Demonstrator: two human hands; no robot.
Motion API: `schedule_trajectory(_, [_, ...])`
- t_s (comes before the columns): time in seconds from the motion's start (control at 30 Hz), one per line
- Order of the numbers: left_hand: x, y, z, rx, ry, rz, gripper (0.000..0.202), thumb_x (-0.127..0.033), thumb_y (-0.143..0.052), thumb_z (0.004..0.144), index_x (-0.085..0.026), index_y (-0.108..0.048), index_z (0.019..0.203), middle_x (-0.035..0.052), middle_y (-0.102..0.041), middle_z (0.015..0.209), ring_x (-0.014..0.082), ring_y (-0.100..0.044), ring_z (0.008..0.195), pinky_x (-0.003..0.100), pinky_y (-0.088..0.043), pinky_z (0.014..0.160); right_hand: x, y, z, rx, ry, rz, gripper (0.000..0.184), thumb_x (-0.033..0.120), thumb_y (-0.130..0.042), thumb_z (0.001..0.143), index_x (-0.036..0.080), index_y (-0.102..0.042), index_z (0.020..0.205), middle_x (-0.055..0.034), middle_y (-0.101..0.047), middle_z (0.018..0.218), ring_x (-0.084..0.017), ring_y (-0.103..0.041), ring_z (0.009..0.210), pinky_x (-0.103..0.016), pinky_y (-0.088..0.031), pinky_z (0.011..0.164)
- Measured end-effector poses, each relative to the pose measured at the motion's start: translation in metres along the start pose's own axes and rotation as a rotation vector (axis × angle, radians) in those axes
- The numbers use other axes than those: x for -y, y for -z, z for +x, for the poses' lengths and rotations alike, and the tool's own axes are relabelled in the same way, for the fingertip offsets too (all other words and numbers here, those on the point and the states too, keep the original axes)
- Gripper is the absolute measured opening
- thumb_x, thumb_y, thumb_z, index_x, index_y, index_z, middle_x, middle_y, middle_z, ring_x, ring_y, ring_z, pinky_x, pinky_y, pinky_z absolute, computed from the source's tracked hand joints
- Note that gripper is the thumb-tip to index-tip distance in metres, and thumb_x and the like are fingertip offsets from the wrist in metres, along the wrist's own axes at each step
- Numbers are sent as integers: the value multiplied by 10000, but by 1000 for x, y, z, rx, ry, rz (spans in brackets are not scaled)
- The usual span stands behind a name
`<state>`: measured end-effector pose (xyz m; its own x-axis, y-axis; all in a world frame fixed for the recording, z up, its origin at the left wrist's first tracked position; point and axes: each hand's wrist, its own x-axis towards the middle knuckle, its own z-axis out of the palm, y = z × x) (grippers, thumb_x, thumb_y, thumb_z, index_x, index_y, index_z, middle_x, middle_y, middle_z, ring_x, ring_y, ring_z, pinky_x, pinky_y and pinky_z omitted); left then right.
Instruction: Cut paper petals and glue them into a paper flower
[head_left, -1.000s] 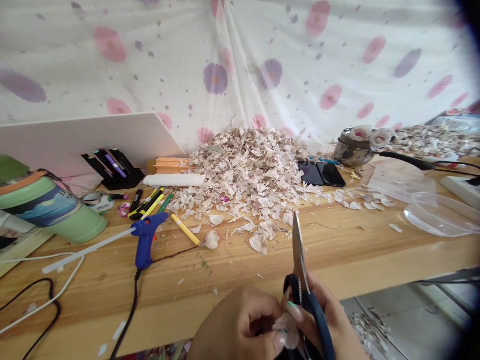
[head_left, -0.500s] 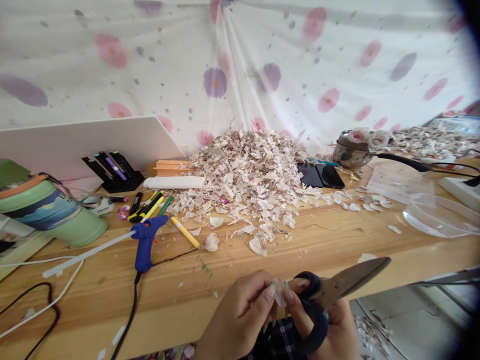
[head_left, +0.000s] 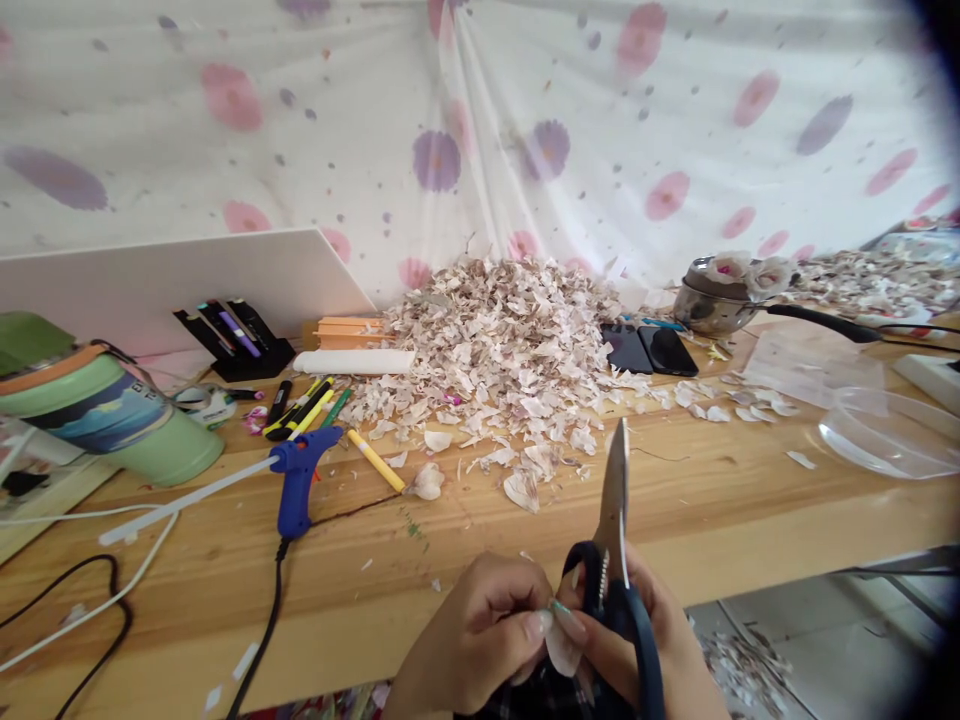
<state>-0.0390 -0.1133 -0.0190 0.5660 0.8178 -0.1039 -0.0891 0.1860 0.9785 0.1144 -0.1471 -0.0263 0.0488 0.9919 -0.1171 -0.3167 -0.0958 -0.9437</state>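
Observation:
At the table's front edge my left hand pinches a thin, whitish papery flake, which looks like garlic skin. Fingers of my right hand meet it at the flake's top edge. Also in my right hand is a pair of scissors with dark handles, its blades together and pointing up and away from me. Beyond my hands, a large heap of similar papery flakes stands against the curtain. A papery flower bud on a thin brown stem lies to the left.
A blue glue gun with its cord lies at left, near yellow markers and a green tumbler. Two phones, a small pot bearing papery flowers, and a clear plastic dish are at right.
The scissors have swung from pointing right to pointing upward in my right hand. The flake has turned downward and shows more fully between my fingers. The view has shifted slightly.

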Motion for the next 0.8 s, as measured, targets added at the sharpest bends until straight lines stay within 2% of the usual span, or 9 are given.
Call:
schedule_trajectory(0.1, [-2, -2, 3, -1, -33, -16, 402, -581, -506, 799, -192, -534, 702, -8, -470, 591, 116, -392, 518, 243, -280, 485, -1, -10, -1, -200, 105, 3, 323, 373, -825, 664, 207, -566, 762, 29, -636, 596, -116, -581, 482, -197, -500, 469])
schedule_trajectory(0.17, [-3, -7, 4, -77, -75, 66, 453, -640, -488, 800, -196, -521, 714, -12, -455, 615, 125, -393, 550, 246, -297, 502, 0, -17, 0, -399, 172, -8, 309, 369, -826, 662, 217, -586, 785, 23, -667, 623, -133, -617, 527, -212, -530, 523])
schedule_trajectory(0.23, [-2, -15, 5, -200, -104, 165, 436, -623, -505, 814, -201, -493, 704, -28, -416, 616, 119, -370, 561, 238, -304, 510, 1, -26, 1, -558, 253, 12, 309, 353, -837, 643, 219, -599, 788, 19, -701, 653, -138, -651, 576, -209, -551, 579])
schedule_trajectory(0.33, [-1, -30, 9, -330, -180, 215, 346, -511, -515, 868, -198, -526, 722, -20, -467, 623, 119, -415, 571, 228, -362, 546, 4, -37, 4, -672, 326, 40, 299, 321, -847, 616, 216, -615, 772, 26, -724, 644, -132, -677, 587, -187, -560, 592])
schedule_trajectory(0.43, [-1, -40, 14, -410, -279, 183, 300, -435, -474, 917, -200, -611, 791, 32, -614, 725, 142, -508, 645, 239, -431, 642, 5, -44, 4, -679, 336, 22, 259, 324, -835, 625, 215, -621, 722, 32, -719, 614, -134, -675, 550, -189, -565, 558])
schedule_trajectory(0.5, [-1, -42, 16, -456, -284, 175, 322, -420, -436, 940, -206, -634, 802, 34, -633, 726, 138, -495, 619, 229, -414, 602, 3, -44, 4, -639, 349, 16, 231, 340, -814, 655, 214, -632, 721, 25, -722, 632, -141, -681, 559, -199, -571, 556])
schedule_trajectory(0.6, [-1, -39, 16, -504, -283, 206, 350, -427, -427, 944, -203, -613, 749, 1, -561, 624, 123, -419, 543, 224, -351, 528, -2, -34, 6, -553, 393, -9, 185, 312, -785, 708, 223, -637, 773, 31, -715, 659, -130, -675, 583, -189, -567, 562])
schedule_trajectory(0.7, [1, -36, 13, -565, -300, 253, 390, -434, -452, 931, -196, -518, 628, -34, -442, 545, 106, -380, 507, 226, -301, 502, -5, -22, 10, -416, 428, -64, 172, 233, -773, 734, 225, -616, 805, 43, -702, 674, -103, -655, 587, -164, -557, 576])
schedule_trajectory(0.8, [2, -35, 13, -568, -293, 211, 407, -458, -464, 920, -190, -503, 617, -43, -413, 542, 98, -381, 507, 222, -287, 494, -4, -21, 13, -346, 382, -35, 196, 230, -772, 740, 217, -596, 823, 41, -681, 689, -96, -638, 598, -158, -546, 578])
